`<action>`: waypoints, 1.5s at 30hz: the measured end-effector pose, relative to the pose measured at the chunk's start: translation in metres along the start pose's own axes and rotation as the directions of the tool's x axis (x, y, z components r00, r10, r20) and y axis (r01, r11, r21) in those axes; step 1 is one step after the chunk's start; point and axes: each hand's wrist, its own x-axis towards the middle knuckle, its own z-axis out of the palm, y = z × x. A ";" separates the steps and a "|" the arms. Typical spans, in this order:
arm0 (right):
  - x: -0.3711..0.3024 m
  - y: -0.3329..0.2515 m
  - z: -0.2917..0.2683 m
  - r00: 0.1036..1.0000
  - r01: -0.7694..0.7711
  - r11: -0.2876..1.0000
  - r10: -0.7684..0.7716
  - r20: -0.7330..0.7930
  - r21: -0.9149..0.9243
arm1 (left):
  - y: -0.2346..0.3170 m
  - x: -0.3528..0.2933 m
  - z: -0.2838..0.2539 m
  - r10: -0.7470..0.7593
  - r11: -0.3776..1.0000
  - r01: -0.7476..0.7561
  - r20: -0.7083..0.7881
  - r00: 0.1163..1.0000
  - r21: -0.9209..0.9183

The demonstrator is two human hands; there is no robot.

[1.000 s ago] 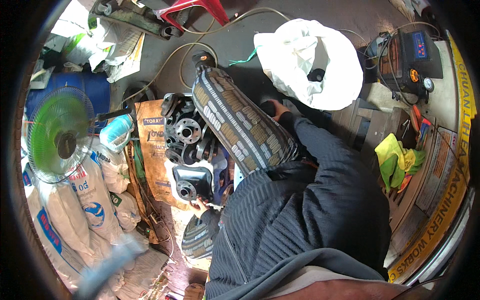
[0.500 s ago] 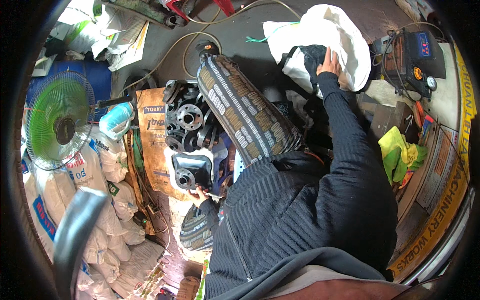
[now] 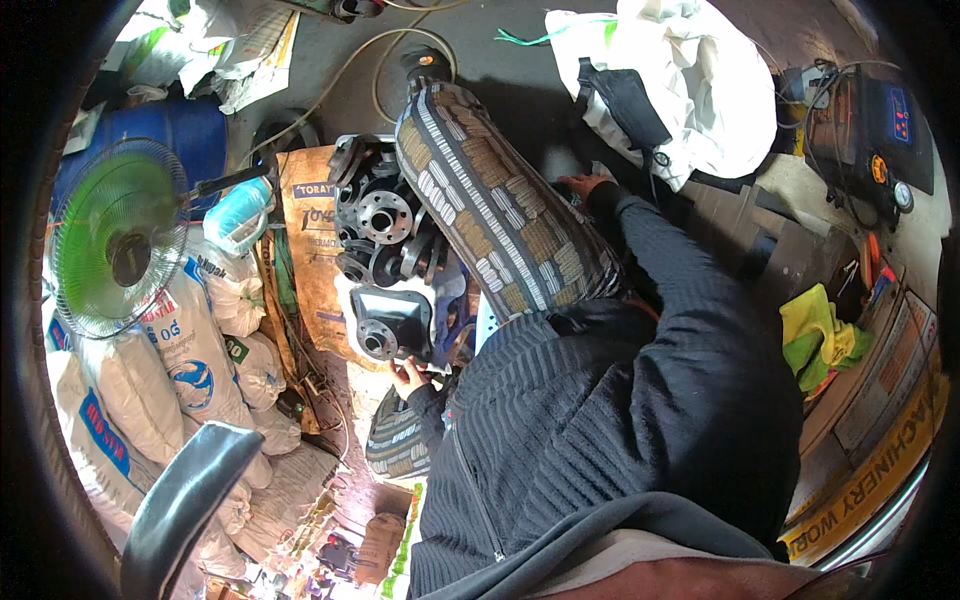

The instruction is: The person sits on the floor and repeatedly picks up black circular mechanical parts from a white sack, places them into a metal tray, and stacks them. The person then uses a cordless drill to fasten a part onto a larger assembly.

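My left hand [image 3: 406,378] is at the lower edge of a dark square metal plate with a round flanged hub [image 3: 378,338], its fingers apart. Several more flanged metal parts [image 3: 383,215] are heaped just beyond that plate. Beside my patterned trouser leg [image 3: 505,205], my right hand [image 3: 583,184] reaches low with fingers stretched toward the left. Something small and pale shows by it, too unclear to name. Past the right hand lies a white sack [image 3: 700,90] with a black strap-like piece [image 3: 625,105] on it.
A green-bladed fan [image 3: 125,245] stands at left before stacked white sacks [image 3: 205,340]. Brown packing paper [image 3: 312,250] lies beside the parts. At right are a black battery-like box with cables [image 3: 860,140] and yellow-green gloves [image 3: 820,335]. A hose [image 3: 345,75] curves across the floor.
My right hand has left the black piece on the white sack and come back down beside my leg. The view has shifted slightly. My left hand stays by the flanged plate.
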 end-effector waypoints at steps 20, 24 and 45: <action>0.069 -0.052 -0.123 0.908 0.112 0.992 -0.124 -0.400 -0.053 | 0.087 -0.108 -0.073 0.532 0.715 -0.341 -0.158 0.832 0.610; 0.081 -0.050 -0.047 0.979 0.024 0.995 -0.043 -0.197 -0.095 | 0.067 -0.141 -0.092 0.399 0.862 -0.253 -0.281 0.873 0.439; 0.170 -0.022 -0.002 0.994 -0.103 0.994 0.102 -0.051 -0.033 | 0.069 -0.131 -0.068 0.434 0.717 -0.124 -0.299 0.850 0.686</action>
